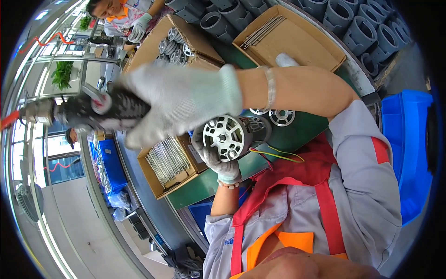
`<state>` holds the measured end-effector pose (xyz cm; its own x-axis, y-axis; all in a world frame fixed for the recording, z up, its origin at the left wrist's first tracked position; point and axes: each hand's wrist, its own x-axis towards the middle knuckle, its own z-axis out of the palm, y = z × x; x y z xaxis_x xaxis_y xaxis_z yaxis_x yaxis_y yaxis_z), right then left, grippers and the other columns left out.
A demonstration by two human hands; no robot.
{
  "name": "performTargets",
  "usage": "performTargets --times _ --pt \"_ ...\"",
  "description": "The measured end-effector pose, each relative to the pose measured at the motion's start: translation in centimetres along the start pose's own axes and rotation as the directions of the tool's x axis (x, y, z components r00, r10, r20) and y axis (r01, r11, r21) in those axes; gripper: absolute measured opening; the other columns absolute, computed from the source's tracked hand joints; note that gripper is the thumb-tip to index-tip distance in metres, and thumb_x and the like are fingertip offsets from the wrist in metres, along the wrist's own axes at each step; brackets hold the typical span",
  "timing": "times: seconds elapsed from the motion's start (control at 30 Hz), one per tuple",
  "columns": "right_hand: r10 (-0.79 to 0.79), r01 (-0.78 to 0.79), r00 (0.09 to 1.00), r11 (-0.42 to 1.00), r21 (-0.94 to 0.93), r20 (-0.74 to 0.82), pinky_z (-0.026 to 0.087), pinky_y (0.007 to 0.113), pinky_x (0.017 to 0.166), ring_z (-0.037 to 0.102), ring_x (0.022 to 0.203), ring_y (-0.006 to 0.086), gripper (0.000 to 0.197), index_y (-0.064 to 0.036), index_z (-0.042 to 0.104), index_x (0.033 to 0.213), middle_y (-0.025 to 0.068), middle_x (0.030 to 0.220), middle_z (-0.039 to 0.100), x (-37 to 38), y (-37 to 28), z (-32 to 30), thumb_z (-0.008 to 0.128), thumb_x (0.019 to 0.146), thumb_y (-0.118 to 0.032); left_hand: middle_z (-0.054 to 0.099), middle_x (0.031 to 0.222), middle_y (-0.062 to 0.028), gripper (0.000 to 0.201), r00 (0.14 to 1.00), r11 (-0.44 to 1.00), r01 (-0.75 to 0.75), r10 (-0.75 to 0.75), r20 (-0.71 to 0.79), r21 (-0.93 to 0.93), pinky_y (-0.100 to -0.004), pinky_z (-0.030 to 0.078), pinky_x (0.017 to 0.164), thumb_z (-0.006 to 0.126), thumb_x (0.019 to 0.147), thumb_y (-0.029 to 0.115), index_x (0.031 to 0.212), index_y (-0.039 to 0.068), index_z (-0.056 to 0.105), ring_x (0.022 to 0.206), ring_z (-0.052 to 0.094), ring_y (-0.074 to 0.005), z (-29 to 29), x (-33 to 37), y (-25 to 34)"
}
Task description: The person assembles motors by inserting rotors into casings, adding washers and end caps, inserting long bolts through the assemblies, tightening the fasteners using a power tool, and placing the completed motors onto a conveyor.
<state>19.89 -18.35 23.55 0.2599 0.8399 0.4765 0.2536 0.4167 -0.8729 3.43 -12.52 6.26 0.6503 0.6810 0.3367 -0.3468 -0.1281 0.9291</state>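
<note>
My left hand (218, 160), in a grey-white glove, is closed around the side of an electric motor (260, 128). A silver slotted end cover (225, 138) with a central shaft faces left on the motor. Yellow-green and red wires (283, 156) trail from it towards my apron. My right hand (172, 100), gloved and smeared by motion, grips a black air screwdriver (111, 111) above and left of the motor. A metal lever and a hose fitting show on the tool, and its orange hose (9, 120) leads off left. My right forearm crosses over the bench and hides part of it.
Metal end covers fill a cardboard box (204, 44). Long rods lie in another open box (302, 44), and many more in a third box (179, 183). A loose silver cover (282, 117) rests on the green bench (186, 197). Grey housings (360, 35) stand behind; a co-worker (125, 16) is far left.
</note>
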Motion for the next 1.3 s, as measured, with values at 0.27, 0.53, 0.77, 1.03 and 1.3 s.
performTargets --times 0.27,0.53,0.77,1.03,1.3 --pt "0.155 -0.162 0.985 0.983 -0.09 -0.079 0.036 0.037 0.112 0.048 0.133 0.0266 0.068 -0.0002 0.041 0.145 0.0201 0.142 0.05 -15.3 9.7 -2.6 0.065 0.083 -0.013 0.058 0.131 -0.0098 0.101 0.801 0.854 0.484 -0.52 0.298 0.19 -0.0367 0.049 0.102 0.094 0.052 0.009 0.138 0.003 0.042 0.116 0.059 -0.02 -3.3 -1.0 -0.8" --pt "0.413 -0.435 0.899 0.882 -0.18 -0.147 0.042 0.042 0.105 0.054 0.125 0.0353 0.097 0.0082 0.029 0.146 0.0276 0.134 0.052 -19.9 13.9 2.2 0.075 0.081 -0.047 0.065 0.119 -0.013 0.094 0.92 0.903 -0.011 -0.159 0.359 0.429 -0.0344 0.052 0.095 0.093 0.053 0.025 0.131 0.0 0.047 0.108 0.064 -0.019 1.9 3.2 2.8" --pt "0.218 -0.193 0.967 0.965 0.179 -0.132 0.038 0.036 0.109 0.051 0.129 0.0257 0.075 0.007 0.038 0.144 0.0182 0.136 0.055 -17.7 5.8 3.2 0.067 0.092 -0.039 0.048 0.144 -0.0143 0.103 0.927 0.987 0.15 -0.119 0.355 -0.061 -0.0418 0.039 0.112 0.091 0.062 0.038 0.144 0.003 0.039 0.132 0.048 -0.0259 -6.2 -0.6 6.4" --pt "0.529 -0.775 0.563 0.605 0.183 0.635 0.053 0.038 0.066 0.069 0.074 0.0212 0.043 0.0057 0.054 0.121 0.0107 0.086 0.069 -17.3 4.3 8.2 0.052 0.1 -0.031 0.046 0.144 -0.0147 0.118 0.996 0.728 0.059 -0.089 -0.009 -0.683 -0.0487 0.033 0.116 0.081 0.059 0.068 0.148 0.005 0.035 0.131 0.047 -0.033 -9.7 -5.9 7.4" --pt "-0.024 0.354 0.856 0.757 -0.55 0.517 0.047 0.043 0.09 0.063 0.103 0.0325 0.048 -0.0069 0.057 0.128 0.0147 0.114 0.066 -13.1 7.3 16.0 0.065 0.087 -0.029 0.067 0.112 -0.0048 0.071 0.825 0.978 -0.033 -0.09 -0.557 -0.207 -0.039 0.05 0.097 0.086 0.07 0.035 0.126 0.008 0.052 0.107 0.063 -0.0178 -22.7 -13.0 10.5"
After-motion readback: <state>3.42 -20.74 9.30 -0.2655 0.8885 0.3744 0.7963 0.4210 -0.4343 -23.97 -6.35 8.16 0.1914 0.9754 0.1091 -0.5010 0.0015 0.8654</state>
